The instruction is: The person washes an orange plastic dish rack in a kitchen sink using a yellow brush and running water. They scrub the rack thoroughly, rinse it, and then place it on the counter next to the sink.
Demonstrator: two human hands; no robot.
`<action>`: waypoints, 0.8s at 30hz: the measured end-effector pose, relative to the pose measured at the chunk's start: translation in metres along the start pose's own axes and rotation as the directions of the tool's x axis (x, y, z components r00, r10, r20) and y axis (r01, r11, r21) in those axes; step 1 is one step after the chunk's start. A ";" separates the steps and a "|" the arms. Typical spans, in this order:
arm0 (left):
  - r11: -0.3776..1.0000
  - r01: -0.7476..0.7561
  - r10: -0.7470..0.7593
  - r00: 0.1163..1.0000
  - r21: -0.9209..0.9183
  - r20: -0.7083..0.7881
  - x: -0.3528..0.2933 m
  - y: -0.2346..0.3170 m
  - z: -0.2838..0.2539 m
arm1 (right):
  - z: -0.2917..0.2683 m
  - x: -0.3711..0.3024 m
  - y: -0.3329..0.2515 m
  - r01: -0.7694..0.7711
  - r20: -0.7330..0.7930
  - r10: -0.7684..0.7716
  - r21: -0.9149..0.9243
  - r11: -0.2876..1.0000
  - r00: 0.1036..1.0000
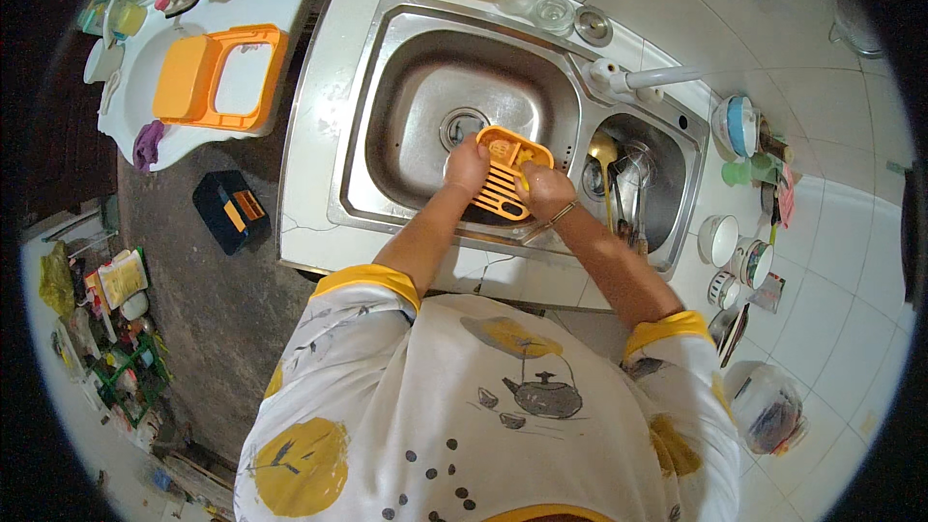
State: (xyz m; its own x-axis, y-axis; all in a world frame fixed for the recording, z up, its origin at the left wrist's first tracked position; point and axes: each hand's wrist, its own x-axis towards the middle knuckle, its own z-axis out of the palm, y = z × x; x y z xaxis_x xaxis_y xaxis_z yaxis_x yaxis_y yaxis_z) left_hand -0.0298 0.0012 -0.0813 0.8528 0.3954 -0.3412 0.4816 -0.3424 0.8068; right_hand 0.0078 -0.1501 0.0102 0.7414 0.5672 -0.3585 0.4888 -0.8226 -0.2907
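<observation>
Over the large steel basin (406, 101), an orange tray (500, 195) with long slots and small compartments is held tilted. My left hand (468, 168) is closed on its left edge. My right hand (548, 193), with a bracelet at the wrist, is curled against the tray's right side. A small yellow piece (524, 180) shows at its fingers; I cannot tell whether it is separate from the tray. The drain (462, 126) lies just beyond my left hand.
In the smaller basin (667, 222) rest a brass-coloured ladle (604, 150) and other utensils. The faucet (657, 77) reaches over the right side. Bowls (718, 239) line the right counter. An orange frame (220, 77) sits on the white washbasin (147, 63); a black box (230, 213) is on the floor.
</observation>
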 end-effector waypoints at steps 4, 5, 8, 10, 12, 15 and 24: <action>0.995 -0.032 0.034 0.999 -0.090 0.024 0.004 -0.011 0.001 | 0.017 0.008 0.024 -0.029 -0.293 0.191 0.479 0.877 0.937; 0.994 -0.053 0.055 0.998 -0.092 0.026 0.006 -0.014 0.000 | 0.010 0.007 0.030 -0.146 -0.119 0.281 0.632 0.761 0.952; 0.984 -0.122 0.117 0.992 -0.130 -0.041 0.013 -0.017 -0.009 | -0.035 0.000 0.041 -0.413 0.300 0.307 0.804 0.428 0.903; 0.991 -0.096 0.089 0.993 -0.088 -0.080 0.021 -0.020 -0.008 | -0.054 -0.001 0.041 -0.198 0.164 0.113 0.739 0.644 0.980; 0.986 -0.105 0.087 0.987 -0.130 -0.137 0.030 -0.022 0.001 | -0.059 0.002 0.030 0.169 -0.135 -0.127 0.378 0.910 0.983; 0.989 -0.061 0.050 0.995 -0.135 -0.082 0.034 -0.019 0.009 | -0.014 0.013 0.017 0.135 -0.019 -0.134 0.095 0.986 0.991; 0.994 -0.102 0.095 0.982 -0.031 -0.164 0.036 0.002 0.011 | -0.031 0.050 0.007 -0.249 -0.096 0.264 0.147 0.957 0.960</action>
State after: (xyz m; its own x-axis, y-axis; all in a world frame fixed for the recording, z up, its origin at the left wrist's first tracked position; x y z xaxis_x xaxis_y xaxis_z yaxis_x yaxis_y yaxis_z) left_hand 0.0041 0.0059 -0.0975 0.8499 0.4956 -0.1790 0.3860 -0.3544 0.8517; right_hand 0.0623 -0.1291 0.0179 0.8846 0.3234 -0.3359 0.2160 -0.9227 -0.3193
